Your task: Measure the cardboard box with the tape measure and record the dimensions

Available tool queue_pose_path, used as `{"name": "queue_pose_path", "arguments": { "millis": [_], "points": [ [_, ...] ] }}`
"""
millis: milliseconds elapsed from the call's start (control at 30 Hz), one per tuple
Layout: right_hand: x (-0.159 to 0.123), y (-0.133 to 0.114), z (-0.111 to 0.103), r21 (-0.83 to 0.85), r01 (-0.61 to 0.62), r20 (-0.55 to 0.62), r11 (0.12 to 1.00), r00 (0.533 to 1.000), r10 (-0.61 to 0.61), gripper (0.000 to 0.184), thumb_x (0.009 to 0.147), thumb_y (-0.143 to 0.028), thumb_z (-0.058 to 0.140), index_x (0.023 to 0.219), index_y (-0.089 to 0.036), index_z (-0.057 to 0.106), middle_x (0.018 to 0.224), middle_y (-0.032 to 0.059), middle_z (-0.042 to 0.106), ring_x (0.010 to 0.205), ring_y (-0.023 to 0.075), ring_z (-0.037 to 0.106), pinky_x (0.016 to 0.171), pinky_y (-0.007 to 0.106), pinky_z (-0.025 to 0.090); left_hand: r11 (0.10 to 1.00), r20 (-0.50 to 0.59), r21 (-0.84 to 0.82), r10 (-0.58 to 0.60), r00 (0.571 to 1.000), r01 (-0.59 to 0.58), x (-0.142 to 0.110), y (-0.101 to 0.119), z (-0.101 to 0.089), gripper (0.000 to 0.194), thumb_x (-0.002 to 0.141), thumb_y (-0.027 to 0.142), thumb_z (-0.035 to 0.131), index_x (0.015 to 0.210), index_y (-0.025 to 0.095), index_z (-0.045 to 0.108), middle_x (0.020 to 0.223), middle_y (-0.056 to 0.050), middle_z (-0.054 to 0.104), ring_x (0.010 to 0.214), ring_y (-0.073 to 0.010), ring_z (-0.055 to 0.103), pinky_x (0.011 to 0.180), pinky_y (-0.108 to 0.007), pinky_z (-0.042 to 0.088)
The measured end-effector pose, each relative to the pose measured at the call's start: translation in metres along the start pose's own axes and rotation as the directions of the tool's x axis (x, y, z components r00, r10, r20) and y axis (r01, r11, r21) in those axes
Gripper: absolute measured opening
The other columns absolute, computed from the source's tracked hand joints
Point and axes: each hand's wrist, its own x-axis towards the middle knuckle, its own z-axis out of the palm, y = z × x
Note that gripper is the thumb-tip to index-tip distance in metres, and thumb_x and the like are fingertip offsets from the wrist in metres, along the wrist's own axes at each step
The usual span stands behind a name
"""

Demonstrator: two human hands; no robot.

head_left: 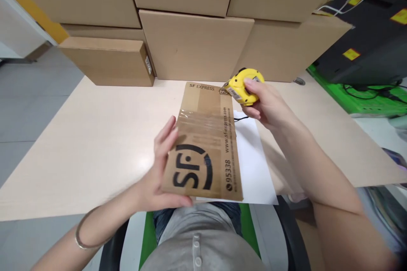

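A flat brown cardboard box [203, 135] printed with "SF EXPRESS" is tilted above the table, its near end toward my body. Along its left edge and near corner, my left hand [163, 169] grips it, thumb at the near edge. My right hand [263, 101] is closed around a yellow tape measure [243, 86], just by the box's far right corner. No blade is visibly pulled out of the tape measure. White paper [256, 165] lies on the table, partly hidden under the box. A thin black cord [241, 119] shows on the paper beside the box.
Large cardboard boxes [195, 46] are stacked along the table's back edge. A smaller carton [108, 61] stands at the back left. At the right are dark equipment [359, 51] with yellow labels, a green surface [365, 101] and black cables. The pale table [95, 144] ends close to my body.
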Motion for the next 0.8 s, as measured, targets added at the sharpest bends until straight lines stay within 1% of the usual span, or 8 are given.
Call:
{"name": "queue_pose_path", "arguments": {
  "millis": [133, 200, 300, 367, 433, 567, 700, 800],
  "points": [
    [0.016, 0.017, 0.007, -0.015, -0.028, 0.108, 0.999, 0.994, 0.030, 0.038, 0.087, -0.051, 0.073, 0.071, -0.020, 0.057, 0.055, -0.0069, 0.044, 0.038, 0.0042, 0.028, 0.038, 0.024, 0.016, 0.998, 0.023, 0.060, -0.032, 0.999, 0.031, -0.021, 0.008, 0.031, 0.106, 0.085, 0.056, 0.080, 0.168, 0.034, 0.017, 0.180, -0.008, 0.001, 0.167, -0.0339, 0.002, 0.131, -0.061, 0.028],
    [0.018, 0.022, 0.006, -0.042, -0.047, 0.161, 0.998, 0.985, 0.053, 0.040, 0.089, -0.052, 0.071, 0.069, -0.021, 0.056, 0.052, -0.0071, 0.042, 0.038, 0.0049, 0.027, 0.038, 0.025, 0.016, 0.997, 0.017, 0.060, -0.049, 0.999, 0.048, -0.029, 0.007, 0.034, 0.111, 0.079, 0.060, 0.083, 0.167, 0.038, 0.019, 0.179, -0.008, 0.001, 0.167, -0.0381, 0.001, 0.130, -0.064, 0.026],
    [0.017, 0.019, 0.004, -0.093, -0.013, 0.165, 0.996, 0.986, 0.028, 0.036, 0.086, -0.051, 0.076, 0.075, -0.021, 0.059, 0.056, -0.0060, 0.049, 0.041, 0.0057, 0.030, 0.039, 0.025, 0.020, 0.997, 0.033, 0.019, -0.081, 0.996, 0.081, -0.027, 0.002, 0.027, 0.110, 0.076, 0.079, 0.073, 0.166, 0.039, 0.024, 0.180, -0.006, 0.001, 0.166, -0.0443, -0.003, 0.132, -0.069, 0.009],
    [0.016, 0.011, 0.004, -0.149, 0.078, 0.122, 0.986, 0.991, -0.060, 0.032, 0.081, -0.047, 0.081, 0.091, -0.022, 0.065, 0.069, -0.0035, 0.060, 0.046, 0.0072, 0.039, 0.040, 0.024, 0.027, 0.992, -0.051, -0.045, -0.120, 0.991, 0.118, -0.014, -0.005, 0.020, 0.096, 0.084, 0.084, 0.057, 0.165, 0.039, 0.029, 0.180, -0.005, 0.006, 0.166, -0.0434, -0.001, 0.132, -0.067, 0.002],
    [0.014, 0.002, 0.007, -0.242, 0.207, 0.118, 0.948, 0.976, -0.183, 0.041, 0.078, -0.045, 0.084, 0.110, -0.025, 0.067, 0.090, 0.0004, 0.070, 0.060, 0.0113, 0.056, 0.046, 0.024, 0.041, 0.973, -0.212, -0.135, -0.215, 0.953, 0.190, 0.008, -0.017, 0.015, 0.074, 0.095, 0.075, 0.048, 0.160, 0.042, 0.037, 0.178, -0.002, 0.019, 0.166, -0.0381, 0.009, 0.133, -0.063, 0.004],
    [0.015, -0.006, 0.025, -0.377, 0.484, 0.301, 0.790, 0.870, -0.390, 0.053, 0.080, -0.045, 0.082, 0.128, -0.029, 0.066, 0.124, 0.0039, 0.072, 0.099, 0.0219, 0.071, 0.078, 0.033, 0.058, 0.903, -0.284, -0.356, -0.348, 0.893, 0.239, 0.056, -0.042, 0.023, 0.061, 0.097, 0.070, 0.050, 0.148, 0.037, 0.054, 0.171, -0.001, 0.039, 0.165, -0.0325, 0.020, 0.135, -0.053, 0.010],
    [0.025, 0.001, 0.047, -0.340, 0.675, 0.499, 0.655, 0.720, -0.483, 0.048, 0.085, -0.038, 0.079, 0.130, -0.030, 0.067, 0.129, 0.0032, 0.073, 0.110, 0.0230, 0.072, 0.095, 0.037, 0.057, 0.740, -0.234, -0.627, -0.478, 0.846, 0.245, 0.086, -0.049, 0.041, 0.056, 0.100, 0.071, 0.038, 0.117, 0.027, 0.069, 0.142, -0.006, 0.066, 0.152, -0.0339, 0.044, 0.128, -0.052, 0.033],
    [0.031, 0.005, 0.056, -0.285, 0.725, 0.608, 0.627, 0.643, -0.466, 0.041, 0.089, -0.033, 0.076, 0.129, -0.027, 0.069, 0.127, 0.0035, 0.076, 0.112, 0.0222, 0.073, 0.100, 0.037, 0.056, 0.644, -0.229, -0.731, -0.543, 0.808, 0.225, 0.090, -0.050, 0.047, 0.049, 0.098, 0.068, 0.045, 0.102, 0.025, 0.067, 0.116, -0.006, 0.073, 0.134, -0.0338, 0.059, 0.118, -0.051, 0.046]
  ]
}}
